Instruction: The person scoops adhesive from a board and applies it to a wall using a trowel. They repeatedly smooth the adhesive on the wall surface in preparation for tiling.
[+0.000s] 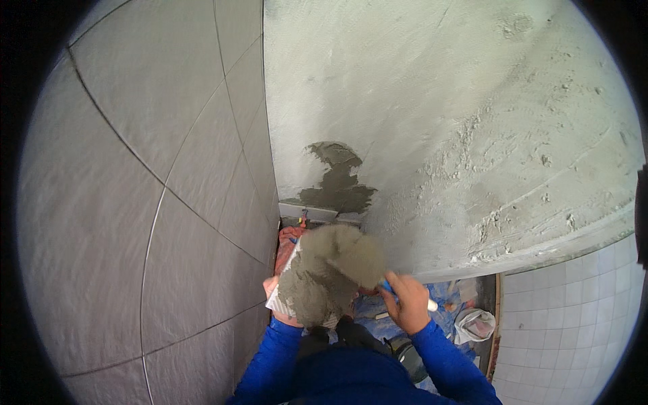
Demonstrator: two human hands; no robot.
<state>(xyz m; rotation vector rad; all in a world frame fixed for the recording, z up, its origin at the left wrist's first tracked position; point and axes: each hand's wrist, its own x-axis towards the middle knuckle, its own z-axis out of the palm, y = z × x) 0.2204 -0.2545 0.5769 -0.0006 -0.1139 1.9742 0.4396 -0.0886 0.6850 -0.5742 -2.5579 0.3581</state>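
Note:
My left hand (271, 286) grips the edge of a white ribbed tile (275, 302), held tilted before my body. Thick grey mortar (314, 287) covers most of the tile. A trowel with a blue and white handle (432, 306) is in my right hand (407, 302), fingers wrapped round it. Its blade (361, 260) is coated in mortar and slightly blurred; it lies over the tile's right part. Beyond the tile, a dark patch of wet mortar (337, 185) marks the lower part of the pale plastered wall (378, 88).
A wall of large grey tiles (196, 223) rises close on my left. Low in the corner is an orange-red bag or cloth (289, 237). Blue sheeting (442, 293) covers the floor at right, with a white sack (474, 325) and a dark bucket (412, 361). Small pale tiles (567, 317) lie farther right.

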